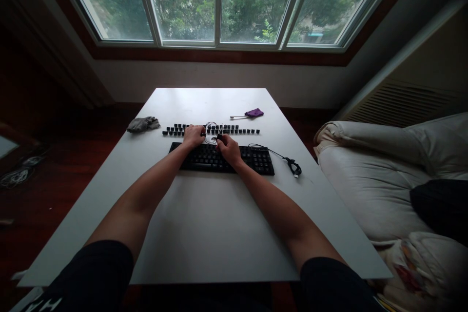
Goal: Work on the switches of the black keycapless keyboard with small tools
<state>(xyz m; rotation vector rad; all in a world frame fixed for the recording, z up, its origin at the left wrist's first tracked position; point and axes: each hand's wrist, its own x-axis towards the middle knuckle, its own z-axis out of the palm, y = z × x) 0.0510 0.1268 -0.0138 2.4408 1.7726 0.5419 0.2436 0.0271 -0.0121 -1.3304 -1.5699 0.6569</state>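
A black keyboard lies across the white table, with part of its upper keys hidden by my hands. Just behind it, loose black keycaps stand in rows. My left hand is over those rows at the keyboard's back edge, its fingertips closed on what looks like a black keycap. Above the keyboard's middle, my right hand pinches a small black keycap puller whose thin wires point up and away from me. Thin wire loops show on the table between the hands.
The keyboard's bundled cable lies to the right on the white table. Farther back are a purple cloth or pouch and white-tipped sticks. A crumpled grey cloth sits at the left edge. A sofa stands right.
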